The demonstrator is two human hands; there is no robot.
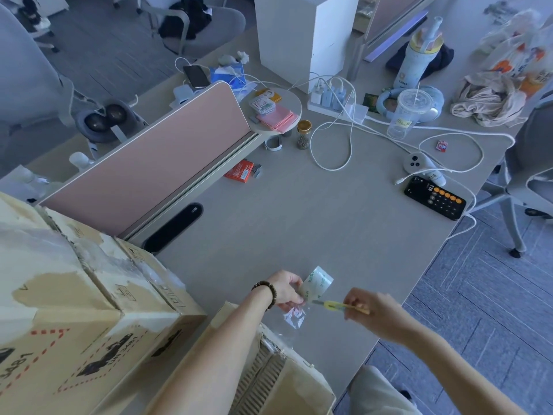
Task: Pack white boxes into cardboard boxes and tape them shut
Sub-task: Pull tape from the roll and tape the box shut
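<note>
Fingers of left hand (286, 290) pinch a tape roll (317, 281), right hand (369, 310) grips a blurred yellow cutter (339, 306).

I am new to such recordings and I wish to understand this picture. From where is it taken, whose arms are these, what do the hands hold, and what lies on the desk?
There is no machine here. A person wears one camera on the head, and it looks forward and down, so the two bare arms at the bottom are that person's own.

The left hand, with a bead bracelet on the wrist, holds a small roll of tape with a clear strip hanging below. The right hand grips a yellow cutter whose tip points at the tape.

Cardboard boxes stand at the left, and one sits under the left arm.

On the grey desk lie a phone showing a calculator, white cables, a plastic cup, a small jar and a pink divider.
</note>
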